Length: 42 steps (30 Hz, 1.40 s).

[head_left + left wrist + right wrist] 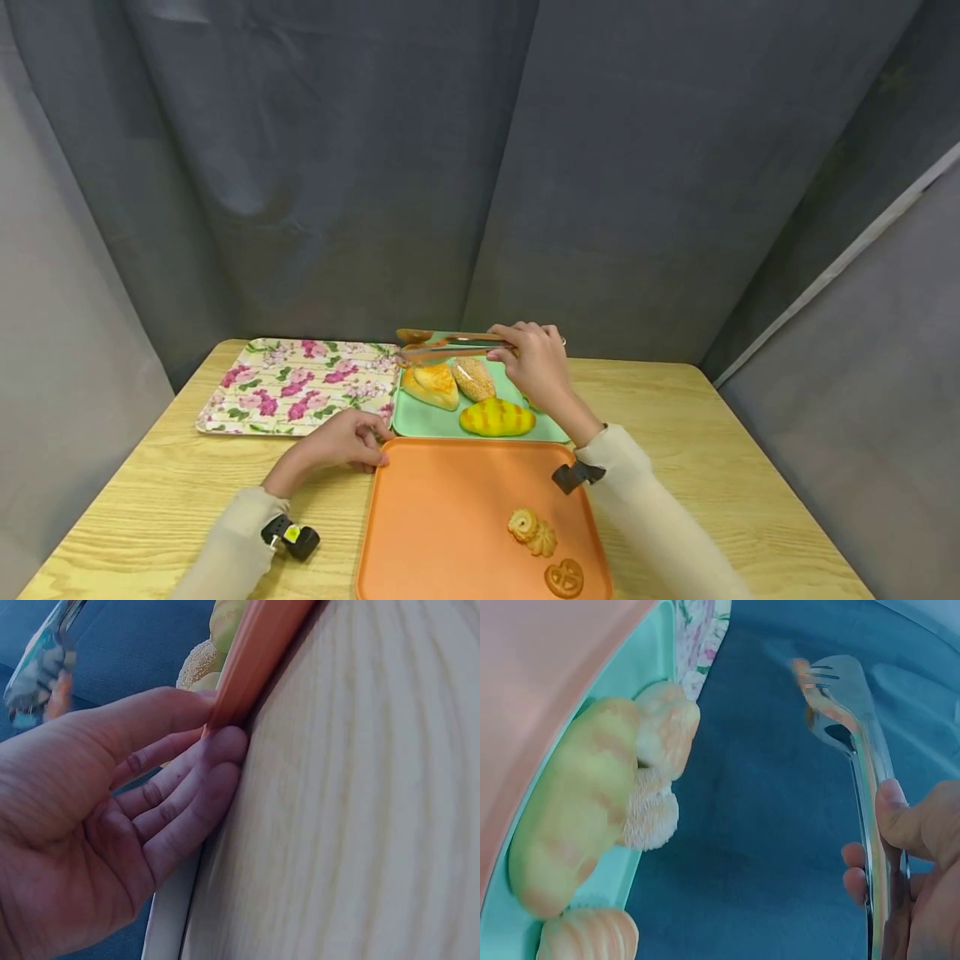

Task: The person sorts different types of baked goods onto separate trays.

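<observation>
My right hand [536, 362] grips a pair of shiny metal serving tongs [866, 787] over the back of the green tray [555, 431]. The tongs point left, and one tip is slotted like a fork; no bread shows between the tips. On that tray lie a long yellow bread [497, 417], a sesame bun [473, 378], a golden triangular pastry [431, 386] and a striped roll [589, 935], mostly hidden by my right hand in the head view. My left hand [348, 439] pinches the far left corner of the orange tray [442, 517].
On the orange tray's right side lie two swirled cookies [523, 524] and a pretzel-shaped cookie [564, 577]. A floral tray [300, 387] stands left of the green one. Grey curtains [360, 167] hang behind the wooden table [660, 433].
</observation>
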### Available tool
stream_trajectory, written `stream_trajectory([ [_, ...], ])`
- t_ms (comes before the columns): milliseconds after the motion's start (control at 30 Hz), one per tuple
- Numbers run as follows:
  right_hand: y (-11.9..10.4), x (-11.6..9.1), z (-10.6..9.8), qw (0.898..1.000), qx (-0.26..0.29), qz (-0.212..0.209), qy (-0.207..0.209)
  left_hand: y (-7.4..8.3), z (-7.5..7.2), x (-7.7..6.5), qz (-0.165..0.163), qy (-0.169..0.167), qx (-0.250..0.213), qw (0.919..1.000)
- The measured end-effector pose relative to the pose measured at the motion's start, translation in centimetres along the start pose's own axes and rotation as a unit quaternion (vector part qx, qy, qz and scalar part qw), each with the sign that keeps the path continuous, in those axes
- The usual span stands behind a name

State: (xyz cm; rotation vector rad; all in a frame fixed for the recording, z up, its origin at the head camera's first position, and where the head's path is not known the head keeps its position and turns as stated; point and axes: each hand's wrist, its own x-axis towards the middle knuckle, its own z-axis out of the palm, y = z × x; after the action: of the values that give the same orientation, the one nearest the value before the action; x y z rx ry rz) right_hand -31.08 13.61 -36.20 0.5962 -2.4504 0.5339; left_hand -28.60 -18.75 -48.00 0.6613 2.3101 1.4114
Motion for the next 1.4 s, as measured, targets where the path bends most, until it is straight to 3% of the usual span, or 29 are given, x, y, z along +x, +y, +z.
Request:
stream_trajectory([
  [367,-2.0,1.3,3.2,1.000,-0.011,-0.023,0.001,0.1,0.0,-0.1,-0.001,0.006,-0.001,1.0000],
  [733,-0.4,0.1,2.5,0.998,-0.036,-0.054,-0.028,0.1,0.0,0.0,-0.001,0.008,0.000,1.0000],
  [1133,1.9,-1.6,2.2,0.984,-0.104,-0.140,-0.021,0.0,0.1,0.0,0.001,0.011,0.000,0.9999],
  [1400,3.2,-2.7,1.4,0.980,-0.073,-0.171,-0.067,-0.1,0.0,0.1,-0.002,0.009,-0.004,1.0000],
])
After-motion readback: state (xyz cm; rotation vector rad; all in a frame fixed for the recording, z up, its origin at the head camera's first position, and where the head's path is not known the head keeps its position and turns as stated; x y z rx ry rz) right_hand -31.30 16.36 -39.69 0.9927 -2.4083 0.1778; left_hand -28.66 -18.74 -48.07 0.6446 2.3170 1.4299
